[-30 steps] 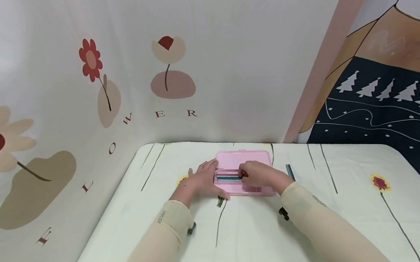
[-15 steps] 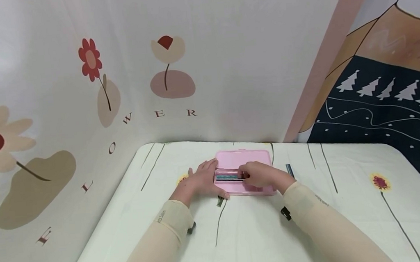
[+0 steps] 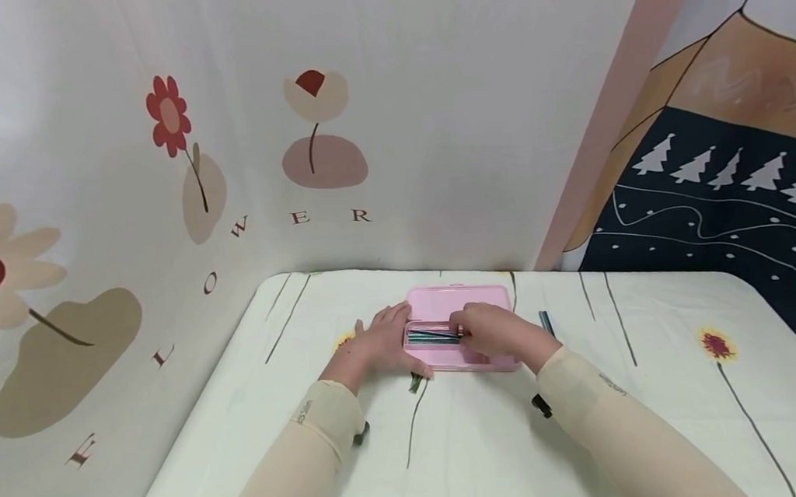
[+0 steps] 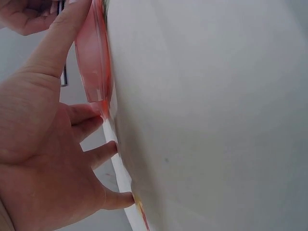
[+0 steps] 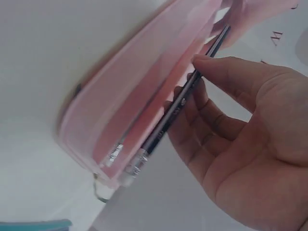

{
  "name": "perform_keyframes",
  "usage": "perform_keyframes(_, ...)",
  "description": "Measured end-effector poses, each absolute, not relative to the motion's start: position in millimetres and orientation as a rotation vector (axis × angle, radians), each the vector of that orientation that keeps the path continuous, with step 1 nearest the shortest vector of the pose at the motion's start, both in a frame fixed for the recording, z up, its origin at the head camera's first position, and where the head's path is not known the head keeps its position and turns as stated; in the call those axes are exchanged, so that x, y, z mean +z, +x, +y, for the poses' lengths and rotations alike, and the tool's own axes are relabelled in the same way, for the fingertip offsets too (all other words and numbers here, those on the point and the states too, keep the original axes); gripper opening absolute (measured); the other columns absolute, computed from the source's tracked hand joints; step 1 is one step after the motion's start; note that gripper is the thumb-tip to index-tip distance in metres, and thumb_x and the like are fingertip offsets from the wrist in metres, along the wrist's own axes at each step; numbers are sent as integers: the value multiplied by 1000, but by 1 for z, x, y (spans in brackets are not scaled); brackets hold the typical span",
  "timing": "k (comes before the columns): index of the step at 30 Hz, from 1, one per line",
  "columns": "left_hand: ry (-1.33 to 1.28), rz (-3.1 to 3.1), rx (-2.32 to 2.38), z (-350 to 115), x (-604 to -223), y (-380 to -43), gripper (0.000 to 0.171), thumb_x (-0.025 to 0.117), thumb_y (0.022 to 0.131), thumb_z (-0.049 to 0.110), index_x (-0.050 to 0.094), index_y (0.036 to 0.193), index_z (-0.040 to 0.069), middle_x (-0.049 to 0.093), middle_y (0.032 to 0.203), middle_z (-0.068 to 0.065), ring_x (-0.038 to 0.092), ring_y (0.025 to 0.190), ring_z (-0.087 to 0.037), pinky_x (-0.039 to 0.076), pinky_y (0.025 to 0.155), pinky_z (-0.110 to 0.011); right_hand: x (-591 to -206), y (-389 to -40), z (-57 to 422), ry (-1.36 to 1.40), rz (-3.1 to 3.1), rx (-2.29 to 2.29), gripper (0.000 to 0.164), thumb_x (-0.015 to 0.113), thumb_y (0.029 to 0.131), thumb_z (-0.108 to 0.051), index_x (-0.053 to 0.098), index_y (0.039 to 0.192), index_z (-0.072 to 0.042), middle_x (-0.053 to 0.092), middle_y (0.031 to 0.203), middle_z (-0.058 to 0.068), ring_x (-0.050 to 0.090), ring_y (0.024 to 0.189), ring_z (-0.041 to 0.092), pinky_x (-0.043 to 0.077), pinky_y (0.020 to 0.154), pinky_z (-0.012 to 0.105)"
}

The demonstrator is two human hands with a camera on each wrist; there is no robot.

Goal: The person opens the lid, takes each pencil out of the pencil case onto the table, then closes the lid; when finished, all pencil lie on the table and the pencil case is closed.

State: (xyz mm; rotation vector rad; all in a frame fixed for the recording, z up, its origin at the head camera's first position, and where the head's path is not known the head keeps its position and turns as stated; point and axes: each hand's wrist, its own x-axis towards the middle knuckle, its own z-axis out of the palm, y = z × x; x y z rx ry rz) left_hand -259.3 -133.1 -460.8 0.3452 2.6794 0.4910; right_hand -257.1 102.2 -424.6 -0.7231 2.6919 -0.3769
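Note:
A pink pencil case (image 3: 480,365) lies with its lid (image 3: 437,301) folded back. My left hand (image 3: 384,345) rests at the case's left end, fingers spread, thumb along the near side; the left wrist view shows some fingertips on the cloth. My right hand (image 3: 483,329) is over the case's middle. Between its thumb and fingers it pinches a dark pencil (image 5: 166,122) with a silver ferrule and pale eraser, held slantwise over the tray. Several pencils (image 3: 428,338) lie lengthwise inside, and in the right wrist view another eraser end (image 5: 114,155) shows in the case.
Beyond my right wrist, a dark bluish pencil-like stick (image 3: 546,321) lies on the flower-printed cloth (image 3: 470,446), partly hidden by the arm. A printed curtain (image 3: 433,160) rises behind the table's back edge.
The pencil in my right hand now slants across the others in the case. My right hand has shifted only slightly; the left hand has stayed in place.

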Motion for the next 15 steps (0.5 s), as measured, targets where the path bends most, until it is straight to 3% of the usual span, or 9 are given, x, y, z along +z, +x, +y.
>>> perform_keyframes(5,341,2683,490,-133,-461,-259,137,88,72,74,15,173,17,17,182,0,11,170,-29,6,133,-73,-416,-250,101,-651,2730,-324,24,71,101,-10,75,125,-14,73,112,4,60,94,19,58,99,44)
perform_keyframes(15,361,2687,488,-133,-461,-259,135,88,73,73,16,173,17,16,182,0,11,170,-31,8,133,-73,-406,-237,105,-643,2844,-324,17,71,100,-9,73,117,-10,75,103,5,63,85,18,60,83,43)
